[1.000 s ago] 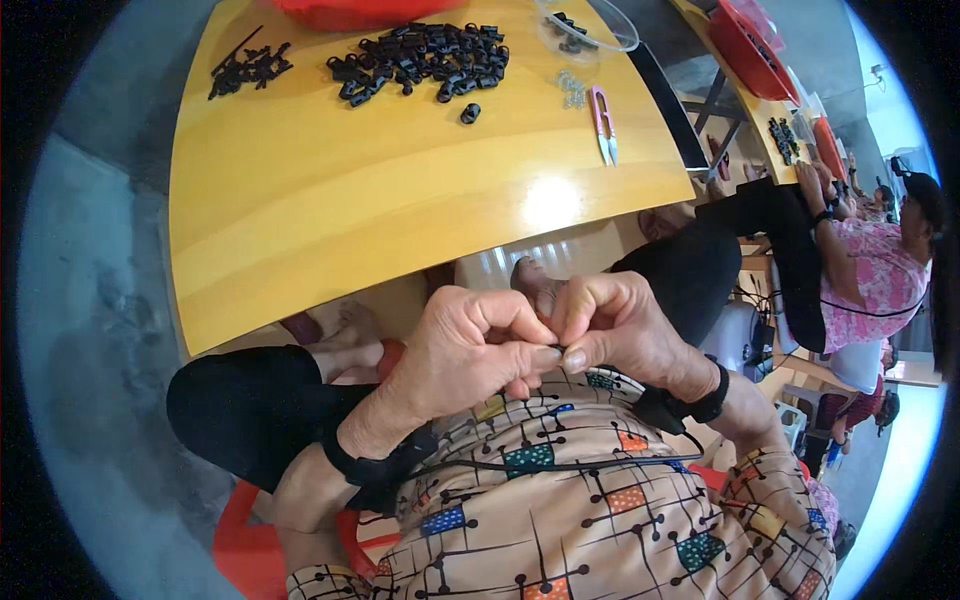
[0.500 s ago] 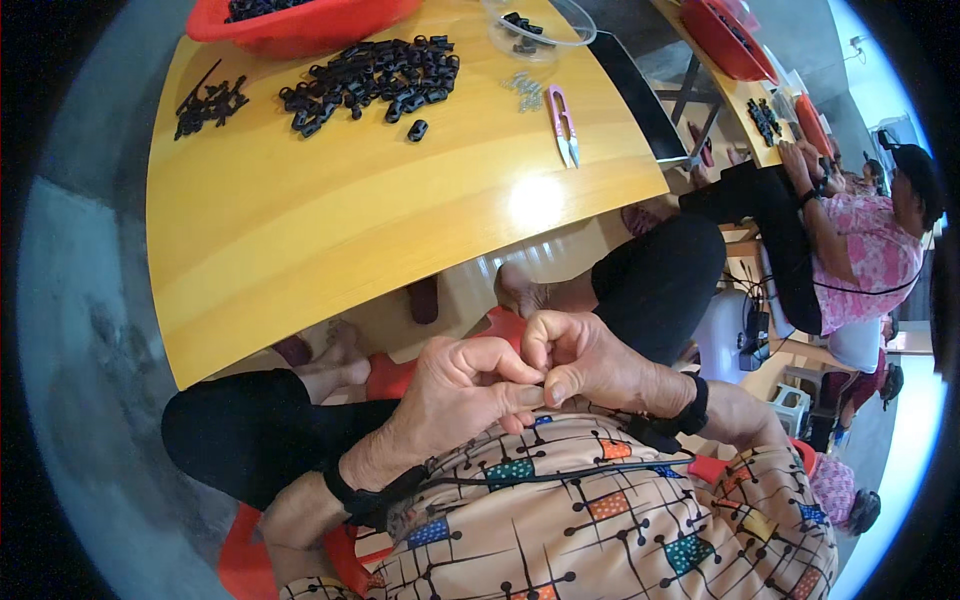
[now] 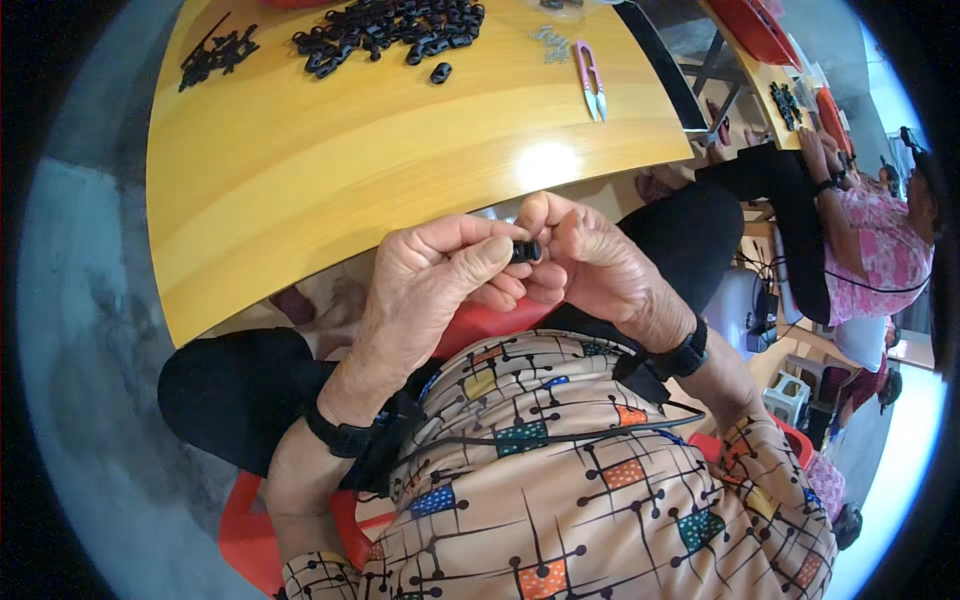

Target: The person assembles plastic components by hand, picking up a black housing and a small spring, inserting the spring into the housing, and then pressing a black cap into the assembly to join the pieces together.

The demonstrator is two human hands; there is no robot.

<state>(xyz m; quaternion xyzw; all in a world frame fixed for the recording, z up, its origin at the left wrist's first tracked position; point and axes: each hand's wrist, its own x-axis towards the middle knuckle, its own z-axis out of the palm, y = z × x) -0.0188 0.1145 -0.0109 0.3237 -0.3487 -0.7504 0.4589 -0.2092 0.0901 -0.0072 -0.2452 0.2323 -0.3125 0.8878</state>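
Above my lap, at the near edge of the table, both hands are raised and close together. My left hand (image 3: 430,275) pinches a small black barrel-shaped plastic piece (image 3: 525,251) between thumb and fingers. My right hand (image 3: 605,262) is curled round the piece's right end, its fingers bent and close beside it; whether something small sits in them is hidden. On the table lie a heap of similar black plastic pieces (image 3: 395,35) and one loose black piece (image 3: 441,73) in front of it.
Pink-handled thread snips (image 3: 590,85) lie at the table's right, beside small silvery bits (image 3: 550,45). Thin black parts (image 3: 218,55) are piled at the far left. A red basin and a clear tub show at the top edge. Another person (image 3: 870,240) sits at a table on the right.
Both hands have risen toward the table edge and turned. The black piece now shows between them; before, the fingers hid whatever they held. The view has tilted down, shifting the table upward.
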